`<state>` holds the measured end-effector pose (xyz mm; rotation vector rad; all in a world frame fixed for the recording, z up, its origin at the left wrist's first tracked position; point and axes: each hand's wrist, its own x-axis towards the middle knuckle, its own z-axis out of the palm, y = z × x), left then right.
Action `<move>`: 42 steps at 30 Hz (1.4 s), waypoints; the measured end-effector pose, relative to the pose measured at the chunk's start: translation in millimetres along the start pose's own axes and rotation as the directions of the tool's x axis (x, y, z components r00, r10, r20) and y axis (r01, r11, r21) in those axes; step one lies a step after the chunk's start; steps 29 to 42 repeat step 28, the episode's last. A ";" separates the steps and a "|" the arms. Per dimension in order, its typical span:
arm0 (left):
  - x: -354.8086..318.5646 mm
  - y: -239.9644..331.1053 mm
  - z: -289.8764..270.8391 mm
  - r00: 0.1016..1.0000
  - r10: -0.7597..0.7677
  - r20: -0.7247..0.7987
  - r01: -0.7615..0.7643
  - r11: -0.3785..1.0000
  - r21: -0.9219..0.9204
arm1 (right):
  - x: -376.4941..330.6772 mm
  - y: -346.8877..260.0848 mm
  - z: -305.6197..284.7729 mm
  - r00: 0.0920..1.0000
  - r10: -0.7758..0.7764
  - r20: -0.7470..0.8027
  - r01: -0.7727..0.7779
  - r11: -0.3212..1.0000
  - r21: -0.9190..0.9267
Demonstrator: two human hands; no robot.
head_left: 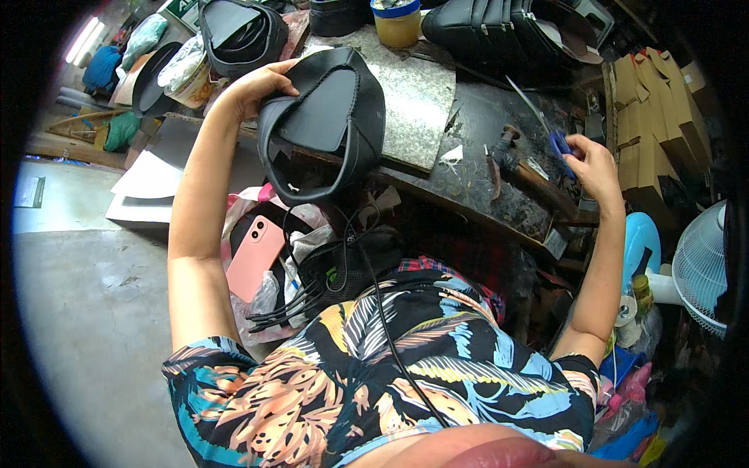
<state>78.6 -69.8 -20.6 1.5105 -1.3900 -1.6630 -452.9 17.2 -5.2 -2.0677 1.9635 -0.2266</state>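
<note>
My left hand point(264, 84) grips the left edge of a black leather piece point(365, 113), its fingers closed over the rim. The piece has a stitched, rounded triangular panel and a band looping round an open gap; I cannot tell what it is part of. It is held up at the near left edge of the workbench point(468, 175). At the right, my right hand point(597, 170) is closed round the blue handles of a pair of scissors point(558, 144). Their blades point away and to the left, above the bench, apart from the leather.
A speckled grey slab point(425, 93) lies on the bench, with a hammer point(530, 178) right of it. Behind are a yellow tub point(396, 25), a strapped black leather item point(495, 35) and another black piece point(242, 43). Cardboard boxes point(651, 152) and a fan point(701, 269) stand right.
</note>
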 end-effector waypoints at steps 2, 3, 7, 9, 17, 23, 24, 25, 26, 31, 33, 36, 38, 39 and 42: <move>-1.4 -5.7 -3.0 0.997 -0.023 -0.071 0.029 0.996 0.085 | 1.5 -24.6 7.9 0.968 -0.219 -0.127 0.242 0.947 0.210; -2.1 -2.5 -5.4 0.996 -0.072 -0.048 0.077 0.990 0.117 | 3.2 -41.5 14.3 0.932 -0.324 -0.164 0.356 0.903 0.240; -10.3 -0.8 4.0 0.997 -0.075 -0.017 0.076 0.991 0.111 | 31.5 -131.0 69.3 0.869 -0.455 -0.195 0.495 0.811 0.311; -12.0 -6.8 7.1 0.992 -0.091 -0.091 0.104 0.983 0.151 | 60.9 -177.7 96.3 0.819 -0.522 -0.238 0.562 0.647 0.516; -7.9 -34.0 -9.5 0.991 -0.123 0.061 0.130 0.985 -0.113 | 104.8 -227.2 154.9 0.855 -0.515 -0.054 0.433 0.653 0.621; 8.8 -20.1 -11.6 0.992 0.027 0.122 -0.052 0.978 0.204 | 106.6 -221.4 165.1 0.847 -0.525 -0.089 0.446 0.609 0.656; 9.3 -16.0 -8.7 0.993 0.101 0.062 -0.116 0.929 0.352 | 106.9 -221.0 163.3 0.846 -0.528 -0.079 0.438 0.601 0.669; 7.3 -12.0 -6.4 0.993 0.096 0.062 -0.111 0.936 0.333 | 106.7 -220.4 159.9 0.858 -0.514 -0.012 0.357 0.579 0.733; 4.7 -8.5 -5.0 0.992 0.101 0.081 -0.121 0.946 0.300 | 107.2 -219.0 155.6 0.862 -0.503 0.056 0.272 0.554 0.787; -1.9 -2.8 -4.9 0.977 0.192 0.089 -0.209 0.942 0.264 | 108.0 -218.3 148.1 0.863 -0.493 0.114 0.187 0.520 0.833; -1.9 -2.8 -4.9 0.977 0.192 0.089 -0.209 0.942 0.264 | 108.0 -218.3 148.1 0.863 -0.493 0.114 0.187 0.520 0.833; -1.9 -2.8 -4.9 0.977 0.192 0.089 -0.209 0.942 0.264 | 108.0 -218.3 148.1 0.863 -0.493 0.114 0.187 0.520 0.833; -1.9 -2.8 -4.9 0.977 0.192 0.089 -0.209 0.942 0.264 | 108.0 -218.3 148.1 0.863 -0.493 0.114 0.187 0.520 0.833; -1.9 -2.8 -4.9 0.977 0.192 0.089 -0.209 0.942 0.264 | 108.0 -218.3 148.1 0.863 -0.493 0.114 0.187 0.520 0.833; -1.9 -2.8 -4.9 0.977 0.192 0.089 -0.209 0.942 0.264 | 108.0 -218.3 148.1 0.863 -0.493 0.114 0.187 0.520 0.833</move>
